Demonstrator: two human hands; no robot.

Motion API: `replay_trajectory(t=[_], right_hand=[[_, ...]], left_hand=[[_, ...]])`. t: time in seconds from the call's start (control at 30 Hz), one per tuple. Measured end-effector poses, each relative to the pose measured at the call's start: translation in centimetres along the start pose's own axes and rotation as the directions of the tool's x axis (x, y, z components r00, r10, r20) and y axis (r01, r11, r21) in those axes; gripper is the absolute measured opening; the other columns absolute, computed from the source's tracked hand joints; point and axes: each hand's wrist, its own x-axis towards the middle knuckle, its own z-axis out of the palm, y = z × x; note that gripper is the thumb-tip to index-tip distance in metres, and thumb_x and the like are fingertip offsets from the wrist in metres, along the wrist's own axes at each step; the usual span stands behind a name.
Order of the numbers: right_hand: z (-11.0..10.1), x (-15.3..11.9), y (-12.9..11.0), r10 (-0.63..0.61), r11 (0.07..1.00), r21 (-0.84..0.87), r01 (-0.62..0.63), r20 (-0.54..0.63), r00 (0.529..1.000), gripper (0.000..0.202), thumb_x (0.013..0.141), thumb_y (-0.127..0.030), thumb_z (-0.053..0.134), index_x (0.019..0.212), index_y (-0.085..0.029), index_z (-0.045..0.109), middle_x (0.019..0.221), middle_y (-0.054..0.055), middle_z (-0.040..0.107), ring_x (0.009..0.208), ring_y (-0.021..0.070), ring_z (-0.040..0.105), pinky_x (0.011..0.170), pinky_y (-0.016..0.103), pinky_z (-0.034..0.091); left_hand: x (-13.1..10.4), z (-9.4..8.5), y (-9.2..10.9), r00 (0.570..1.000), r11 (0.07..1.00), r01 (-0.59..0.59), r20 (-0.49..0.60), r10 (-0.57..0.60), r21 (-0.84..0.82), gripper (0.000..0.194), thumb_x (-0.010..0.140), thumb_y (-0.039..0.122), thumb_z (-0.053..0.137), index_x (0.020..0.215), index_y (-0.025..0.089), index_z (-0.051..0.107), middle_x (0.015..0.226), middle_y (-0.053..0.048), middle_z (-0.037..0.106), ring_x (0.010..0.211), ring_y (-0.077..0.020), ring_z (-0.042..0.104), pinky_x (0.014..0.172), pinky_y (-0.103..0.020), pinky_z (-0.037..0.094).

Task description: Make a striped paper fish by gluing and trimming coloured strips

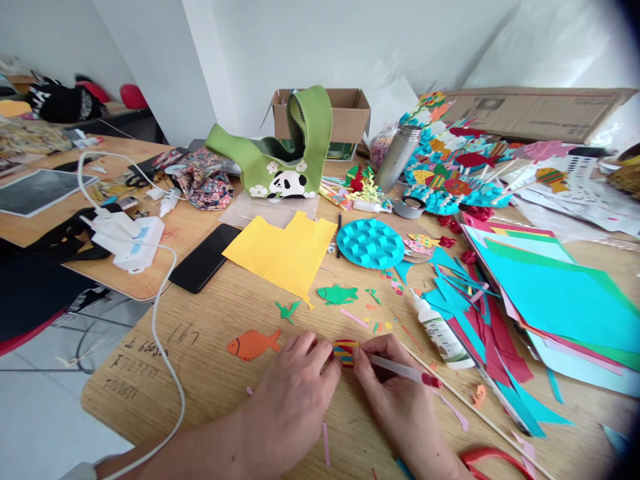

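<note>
A small striped paper piece point(345, 353) in red, yellow and blue lies on the wooden table between my two hands. The bent fingers of my left hand point(295, 387) press on its left end. My right hand point(395, 393) touches its right end with thumb and fingertips, and a pen point(405, 370) with a red cap end lies across that hand, its tip hidden. Left of my left hand lies an orange paper fish point(253, 345). Beyond my hands are a green paper fish point(337, 294) and green scraps point(288, 311).
Yellow paper point(283, 250), a black phone point(204, 259) and a blue scalloped disc point(370, 243) lie farther back. At right are a glue bottle point(445, 335), a thin stick point(467, 403), red handles point(493, 455) and coloured sheets point(560, 287). A white cable point(165, 360) hangs at left.
</note>
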Motion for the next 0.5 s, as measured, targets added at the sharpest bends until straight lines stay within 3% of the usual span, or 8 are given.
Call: replay_trajectory(t=[0.5], right_hand=[[0.02, -0.02, 0.23, 0.02, 1.0, -0.013, -0.02, 0.015, 1.0, 0.019, 0.087, -0.036, 0.056, 0.075, -0.021, 0.052, 0.061, 0.0, 0.058, 0.052, 0.0124, 0.054, 0.046, 0.022, 0.042]], left_hand=[[-0.04, 0.0, 0.02, 1.0, 1.0, 0.0, -0.005, 0.0, -0.003, 0.029, 0.091, 0.014, 0.037, 0.11, 0.015, 0.06, 0.109, -0.01, 0.056, 0.102, -0.0258, 0.047, 0.088, -0.044, 0.047]])
